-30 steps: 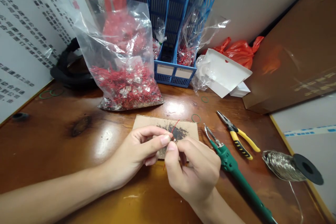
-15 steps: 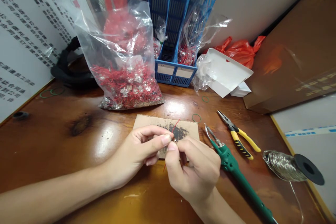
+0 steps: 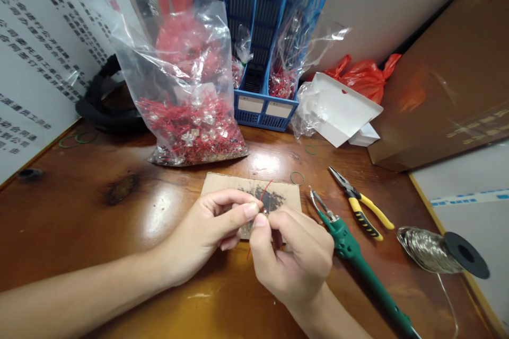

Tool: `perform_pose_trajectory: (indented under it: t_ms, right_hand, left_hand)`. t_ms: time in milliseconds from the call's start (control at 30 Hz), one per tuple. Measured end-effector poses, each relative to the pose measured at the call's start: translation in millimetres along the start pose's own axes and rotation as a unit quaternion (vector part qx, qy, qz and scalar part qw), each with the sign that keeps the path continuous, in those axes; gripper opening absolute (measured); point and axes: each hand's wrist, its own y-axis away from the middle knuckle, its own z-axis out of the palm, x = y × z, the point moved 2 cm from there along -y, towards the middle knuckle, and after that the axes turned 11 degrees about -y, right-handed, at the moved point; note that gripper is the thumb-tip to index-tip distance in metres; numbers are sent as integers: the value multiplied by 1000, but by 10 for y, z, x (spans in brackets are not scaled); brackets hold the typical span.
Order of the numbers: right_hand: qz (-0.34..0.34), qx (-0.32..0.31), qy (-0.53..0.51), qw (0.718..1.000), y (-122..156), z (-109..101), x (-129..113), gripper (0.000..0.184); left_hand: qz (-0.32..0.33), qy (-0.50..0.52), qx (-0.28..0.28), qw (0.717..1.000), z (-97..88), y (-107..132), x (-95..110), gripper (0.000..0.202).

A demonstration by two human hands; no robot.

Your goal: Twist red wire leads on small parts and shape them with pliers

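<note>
Nothing is shifting since the earlier frames: left hand [image 3: 207, 230] and right hand [image 3: 292, 257] are pinching a thin red wire [image 3: 265, 190] together over the scorched cardboard [image 3: 222, 184], soldering iron [image 3: 358, 265] lying beside, bag of red wires [image 3: 191, 127] standing behind

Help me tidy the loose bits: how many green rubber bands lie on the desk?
4: two overlapping green rubber bands at the far left edge, one just right of the cardboard piece, and one near the white box. Bags may hide more.

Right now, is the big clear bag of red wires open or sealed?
Open. The clear bag stands on the table, its top edge loose and gaping, red wire pieces heaped in its bottom.
</note>
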Motion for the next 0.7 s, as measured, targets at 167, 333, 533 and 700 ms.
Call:
perform_pose_trajectory:
  t_ms: [167, 333, 533, 700]
  right_hand:
    - [-2, 1, 5, 1000, -7, -10, -11, 34]
    - [-9, -9, -7, 1000, -15, -11, -5, 33]
    - [-5, -7, -10, 1000, -11, -3, -13, 34]
    - [-7, 0, -4, 1000, -18, -18, -15, 33]
  left_hand:
    - [-5, 2, -3, 1000, 5, 2, 1, 40]
    - [-17, -9, 5, 1000, 12, 12, 19, 44]
    - [-13, -13, -1, 1000, 13, 14, 4, 43]
    - [-16, -22, -4, 1000, 0, 14, -7, 44]
